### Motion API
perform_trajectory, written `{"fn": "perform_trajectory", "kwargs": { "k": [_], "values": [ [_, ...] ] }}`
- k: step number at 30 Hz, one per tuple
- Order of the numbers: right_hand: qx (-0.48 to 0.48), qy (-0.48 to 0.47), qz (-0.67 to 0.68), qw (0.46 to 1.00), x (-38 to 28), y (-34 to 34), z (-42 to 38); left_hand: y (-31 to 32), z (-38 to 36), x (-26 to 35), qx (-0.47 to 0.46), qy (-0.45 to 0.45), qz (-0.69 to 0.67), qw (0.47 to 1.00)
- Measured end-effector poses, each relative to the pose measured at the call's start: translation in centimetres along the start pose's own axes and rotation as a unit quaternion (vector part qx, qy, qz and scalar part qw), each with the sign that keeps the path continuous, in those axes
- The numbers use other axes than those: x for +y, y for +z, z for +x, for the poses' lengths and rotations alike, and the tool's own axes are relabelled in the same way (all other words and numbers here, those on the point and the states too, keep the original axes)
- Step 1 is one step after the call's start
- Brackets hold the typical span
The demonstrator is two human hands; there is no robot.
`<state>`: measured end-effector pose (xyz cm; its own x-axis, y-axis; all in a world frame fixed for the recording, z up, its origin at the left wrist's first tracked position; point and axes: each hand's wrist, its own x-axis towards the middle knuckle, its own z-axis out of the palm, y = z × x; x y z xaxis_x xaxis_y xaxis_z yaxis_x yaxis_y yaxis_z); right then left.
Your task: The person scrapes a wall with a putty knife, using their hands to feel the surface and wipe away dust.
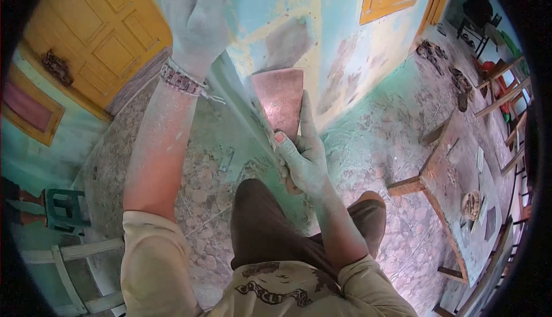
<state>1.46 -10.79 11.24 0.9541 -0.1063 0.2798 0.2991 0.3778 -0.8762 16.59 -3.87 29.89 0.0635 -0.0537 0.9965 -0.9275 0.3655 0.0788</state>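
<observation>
My right hand [307, 159] is closed around a wide-bladed scraper [279, 95]. Its reddish-brown, worn blade points up and flares toward the top edge, with my thumb pressed on its face. Part of the handle pokes out below my palm. My left hand [198, 27] is raised at the top, in front of the wall corner, thumb apart from the fingers; the fingertips run out of view. Pale dust coats both hands and forearms, and a woven bracelet [181, 81] circles the left wrist. Behind the scraper, the blue-green wall [339, 47] shows yellowish and grey scraped patches.
A yellow door [103, 29] stands at left, above a green plastic stool [66, 209] beside another person's feet. Dusty wooden table [460, 173] at right carries small items. Shoes [431, 52] lie along the far wall. Pale dust covers the patterned floor [201, 213].
</observation>
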Motion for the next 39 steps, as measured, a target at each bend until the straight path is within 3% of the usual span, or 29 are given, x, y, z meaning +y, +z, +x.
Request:
{"fn": "perform_trajectory", "kwargs": {
  "k": [4,10,14,17,26,29,32,35,38,39],
  "values": [
    [0.016,0.042,0.006,0.999,-1.2,0.4,0.0,-0.5,0.0,-0.2,-0.025,0.012,-0.017,0.999],
    [-0.006,0.042,-0.006,0.999,-0.2,0.4,0.3,-0.1,0.0,-0.3,0.027,0.02,0.031,0.999],
    [-0.019,0.04,-0.008,0.999,-1.2,0.2,1.0,-1.8,-0.6,-0.5,0.075,-0.027,0.106,0.991],
    [-0.028,0.033,-0.009,0.999,-2.0,0.1,2.2,-1.8,-0.8,0.1,0.069,-0.101,0.058,0.991],
    [-0.05,0.019,-0.019,0.998,-4.9,0.4,5.2,-1.9,-0.9,0.1,0.058,-0.077,0.182,0.979],
    [-0.057,0.026,-0.023,0.998,-5.6,0.2,5.2,-3.5,-1.3,-1.2,0.007,0.021,0.29,0.957],
    [-0.059,0.028,-0.022,0.998,-5.7,-0.1,4.7,-2.0,-0.7,-0.1,0.045,-0.052,0.19,0.979],
    [-0.061,0.024,-0.022,0.998,-6.3,0.0,5.4,-2.7,-1.0,-0.3,0.007,-0.007,0.285,0.959],
    [-0.064,0.025,-0.02,0.997,-6.8,-0.1,5.5,-1.7,-0.7,0.1,0.061,-0.066,0.169,0.982],
    [-0.066,0.024,-0.021,0.997,-6.9,-0.2,5.5,-2.3,-0.5,-0.4,0.01,0.026,0.241,0.97]
  ]
}}
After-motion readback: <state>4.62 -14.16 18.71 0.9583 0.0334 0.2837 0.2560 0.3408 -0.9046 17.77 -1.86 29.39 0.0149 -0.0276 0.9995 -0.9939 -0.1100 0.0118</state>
